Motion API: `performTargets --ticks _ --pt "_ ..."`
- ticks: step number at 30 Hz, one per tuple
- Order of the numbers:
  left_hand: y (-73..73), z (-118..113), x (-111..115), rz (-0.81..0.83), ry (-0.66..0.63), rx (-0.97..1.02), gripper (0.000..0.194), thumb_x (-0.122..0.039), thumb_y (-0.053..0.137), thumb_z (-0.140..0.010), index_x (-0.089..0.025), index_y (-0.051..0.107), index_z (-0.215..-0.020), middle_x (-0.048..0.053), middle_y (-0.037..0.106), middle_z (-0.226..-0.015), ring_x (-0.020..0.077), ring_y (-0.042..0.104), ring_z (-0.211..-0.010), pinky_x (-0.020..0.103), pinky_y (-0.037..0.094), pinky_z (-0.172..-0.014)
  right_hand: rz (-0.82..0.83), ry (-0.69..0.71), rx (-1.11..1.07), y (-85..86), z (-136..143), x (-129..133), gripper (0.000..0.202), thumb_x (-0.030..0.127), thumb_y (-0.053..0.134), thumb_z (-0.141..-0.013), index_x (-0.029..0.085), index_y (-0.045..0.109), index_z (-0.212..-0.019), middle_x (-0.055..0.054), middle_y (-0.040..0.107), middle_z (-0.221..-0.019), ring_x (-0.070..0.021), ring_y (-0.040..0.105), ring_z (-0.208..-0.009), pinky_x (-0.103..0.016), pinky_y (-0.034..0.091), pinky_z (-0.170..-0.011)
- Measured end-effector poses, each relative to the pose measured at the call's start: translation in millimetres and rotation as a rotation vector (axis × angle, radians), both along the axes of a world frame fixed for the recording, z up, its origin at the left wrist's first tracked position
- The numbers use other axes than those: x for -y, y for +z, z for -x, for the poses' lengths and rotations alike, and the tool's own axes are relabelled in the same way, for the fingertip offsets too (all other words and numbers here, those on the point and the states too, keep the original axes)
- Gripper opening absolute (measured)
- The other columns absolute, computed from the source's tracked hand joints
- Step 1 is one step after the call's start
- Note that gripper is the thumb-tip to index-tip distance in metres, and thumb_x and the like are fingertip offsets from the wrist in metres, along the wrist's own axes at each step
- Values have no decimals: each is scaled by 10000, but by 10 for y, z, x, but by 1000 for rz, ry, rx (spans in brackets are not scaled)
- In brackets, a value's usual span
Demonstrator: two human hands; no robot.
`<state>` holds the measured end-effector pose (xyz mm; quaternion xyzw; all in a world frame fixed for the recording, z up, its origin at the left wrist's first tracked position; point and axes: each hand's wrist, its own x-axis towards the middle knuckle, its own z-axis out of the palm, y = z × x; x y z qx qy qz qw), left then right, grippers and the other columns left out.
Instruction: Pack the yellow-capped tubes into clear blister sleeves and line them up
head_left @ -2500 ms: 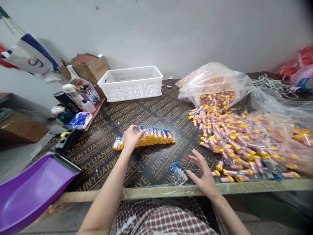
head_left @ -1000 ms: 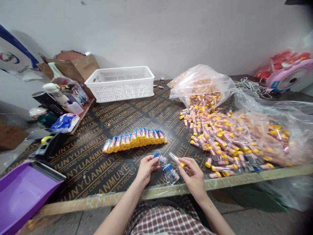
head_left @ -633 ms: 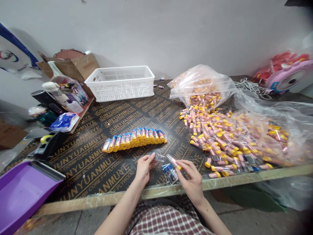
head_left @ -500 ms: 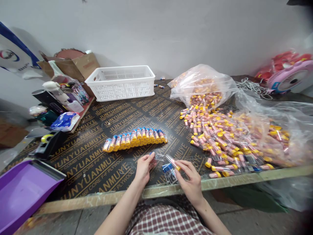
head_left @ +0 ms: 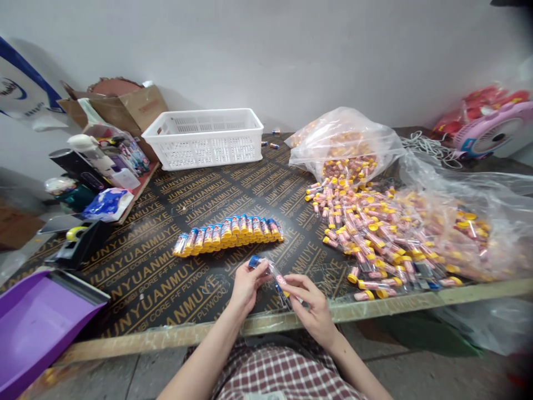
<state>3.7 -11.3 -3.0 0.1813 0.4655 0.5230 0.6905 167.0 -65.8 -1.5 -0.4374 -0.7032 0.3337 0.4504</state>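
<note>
My left hand (head_left: 249, 284) is closed at the fingertips on a clear plastic sleeve with a blue printed end (head_left: 255, 261). My right hand (head_left: 311, 306) pinches a small clear tube with pink contents (head_left: 278, 275), its yellow cap end at the fingers. The tube's far end meets the sleeve between both hands; whether it is inside I cannot tell. Below them lies a small stack of blue printed sleeves (head_left: 282, 299), partly hidden by my right hand. Beyond my hands, blue-labelled tubes (head_left: 227, 230) stand upright in close rows, yellow ends down.
To the right spreads a large heap of yellow-capped tubes (head_left: 375, 233), with a clear bag of more (head_left: 347, 141) behind. A white basket (head_left: 208, 150) stands at the back. A tape dispenser (head_left: 79, 244) and purple dustpan (head_left: 45, 328) are at left, a pink fan (head_left: 491, 133) at right.
My right hand has moved left with the tube, bringing it to the sleeve. My left hand has raised and turned the sleeve's blue end slightly.
</note>
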Motion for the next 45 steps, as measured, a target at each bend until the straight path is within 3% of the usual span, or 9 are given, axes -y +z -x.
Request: performTargets --ticks 6,10,13,16,18,21,24,41,45 --pt "51 -9 26 -50 -98 -13 379 -279 815 -540 -119 643 -838 44 681 -732 125 624 -616 239 514 -610 -21 32 20 -79 1 -24 364 90 456 -844 304 628 -1082 -58 544 -1114 -192 570 -1011 -360 500 -871" --pt "93 -21 78 -53 -247 -16 435 -275 826 -519 -115 648 -882 60 688 -758 133 627 -621 251 514 -629 -27 -69 83 -92 -4 -52 537 91 506 -786 296 448 -1280 -81 475 -1192 -228 517 -1097 -413 462 -937" --pt "134 -49 149 -63 -378 -48 371 -370 783 -579 -98 659 -798 64 672 -708 126 607 -575 243 505 -588 -53 -111 49 -62 -20 -81 708 91 534 -725 289 303 -1364 -93 328 -1357 -254 462 -1172 -450 424 -982" --pt "164 -85 219 -64 -473 -82 377 -440 732 -627 -88 659 -738 46 638 -632 103 564 -512 220 482 -526 -28 8 -18 -28 -47 -90 810 76 522 -667 272 225 -1394 -85 201 -1455 -266 418 -1228 -448 411 -1003" --pt "170 -104 252 -62 -503 -96 379 -435 736 -622 -84 660 -744 35 627 -615 96 549 -501 213 477 -512 15 104 -33 -19 -62 -78 840 62 507 -632 255 219 -1397 -85 234 -1454 -269 390 -1257 -439 396 -1020" --pt "161 -115 283 -67 -522 -106 375 -427 734 -627 -81 660 -752 36 631 -624 101 556 -514 213 478 -511 70 167 -61 -31 -67 -47 835 53 498 -601 238 257 -1379 -89 370 -1387 -260 413 -1246 -419 392 -1028" --pt "147 -120 306 -54 -530 -115 378 -421 743 -617 -82 659 -761 42 643 -641 102 561 -510 217 482 -512 79 152 -116 -48 -49 -29 809 55 503 -598 242 289 -1356 -87 418 -1348 -249 464 -1202 -401 420 -1004" --pt "139 -135 336 -44 -517 -145 387 -462 729 -610 -101 622 -703 11 602 -533 90 518 -421 213 460 -446 87 134 -202 -49 26 -37 835 29 509 -612 251 245 -1373 -100 413 -1361 -242 490 -1175 -403 435 -981" --pt "188 -12 212 -72 -442 -243 399 -487 722 -592 -110 624 -676 15 605 -526 98 517 -416 222 451 -448 107 136 -186 -18 -2 -62 855 110 577 -669 277 170 -1401 -94 272 -1452 -252 462 -1198 -433 413 -999"
